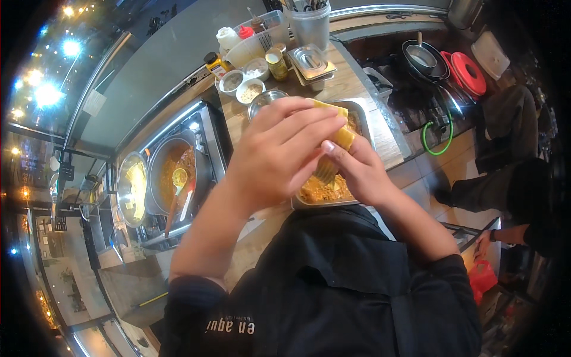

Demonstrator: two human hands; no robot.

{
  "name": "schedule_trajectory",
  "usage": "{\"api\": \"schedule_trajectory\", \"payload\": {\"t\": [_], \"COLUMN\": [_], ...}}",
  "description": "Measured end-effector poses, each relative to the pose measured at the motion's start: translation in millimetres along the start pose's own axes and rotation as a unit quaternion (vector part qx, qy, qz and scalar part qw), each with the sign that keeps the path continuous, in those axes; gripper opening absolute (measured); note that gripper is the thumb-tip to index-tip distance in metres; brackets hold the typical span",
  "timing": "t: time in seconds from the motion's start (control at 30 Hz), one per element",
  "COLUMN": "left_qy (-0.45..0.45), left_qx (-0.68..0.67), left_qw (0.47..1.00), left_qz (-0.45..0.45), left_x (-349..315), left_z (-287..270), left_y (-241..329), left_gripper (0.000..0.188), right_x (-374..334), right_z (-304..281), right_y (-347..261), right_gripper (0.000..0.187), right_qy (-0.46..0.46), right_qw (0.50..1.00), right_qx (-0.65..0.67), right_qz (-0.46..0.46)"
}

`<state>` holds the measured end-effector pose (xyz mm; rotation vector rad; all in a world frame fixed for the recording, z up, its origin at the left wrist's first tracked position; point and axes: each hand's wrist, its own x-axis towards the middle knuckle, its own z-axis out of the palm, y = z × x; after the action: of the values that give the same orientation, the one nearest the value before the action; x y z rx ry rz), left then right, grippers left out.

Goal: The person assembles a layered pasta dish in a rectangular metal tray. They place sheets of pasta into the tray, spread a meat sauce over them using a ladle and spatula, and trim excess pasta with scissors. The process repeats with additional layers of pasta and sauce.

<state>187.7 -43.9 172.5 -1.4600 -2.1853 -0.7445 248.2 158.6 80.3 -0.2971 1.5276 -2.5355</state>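
Both hands are raised together over a metal tray (pixel 370 122) that holds an orange-brown, minced-looking sauce (pixel 324 191). Between them is a yellow, ridged piece of food that looks like a pasta sheet (pixel 343 138). My left hand (pixel 285 143) is closed over it from above, its fingers lying across the top. From the other side, my right hand (pixel 363 166) pinches its edge, thumb to the front. A ridged lower part hangs toward the sauce. My palms hide much of the piece and part of the tray.
To the left, a deep pot (pixel 169 154) of sauce with a ladle stands beside a metal bowl (pixel 134 193) of yellow sheets. Small bowls (pixel 250 90), a jar (pixel 276 64) and squeeze bottles (pixel 228 38) fill the counter's far side. Another person's hand (pixel 483 243) shows at right.
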Motion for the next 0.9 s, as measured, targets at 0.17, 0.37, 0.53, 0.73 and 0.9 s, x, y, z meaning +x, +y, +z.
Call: {"api": "schedule_trajectory", "payload": {"t": [0.17, 0.37, 0.53, 0.73, 0.9], "left_qy": [-0.094, -0.01, 0.033, -0.045, -0.096], "left_qx": [-0.013, 0.053, 0.124, 0.032, -0.111], "left_qw": [0.994, 0.998, 0.991, 0.998, 0.989], "left_qz": [-0.048, 0.017, 0.025, 0.024, -0.027], "left_x": [26.4, 29.9, 25.6, 40.9, 41.3], "left_z": [27.0, 53.4, 55.3, 32.0, -21.2], "left_y": [5.4, 11.0, 20.5, 25.4, 27.9], "left_gripper": [0.041, 0.024, 0.021, 0.02, 0.016], "right_x": [-9.7, -10.8, -8.2, 22.4, 41.9], "right_z": [-46.6, -56.1, -64.9, -84.7, -134.1], "right_y": [-13.1, -31.8, -50.0, -38.6, -52.4], "right_gripper": [0.043, 0.058, 0.049, 0.034, 0.049], "right_qy": [-0.072, 0.017, -0.024, 0.035, 0.066], "right_qw": [0.989, 0.959, 0.95, 0.978, 0.965], "right_qx": [0.097, 0.216, 0.225, 0.159, 0.242], "right_qz": [0.082, 0.182, 0.214, 0.132, 0.074]}}
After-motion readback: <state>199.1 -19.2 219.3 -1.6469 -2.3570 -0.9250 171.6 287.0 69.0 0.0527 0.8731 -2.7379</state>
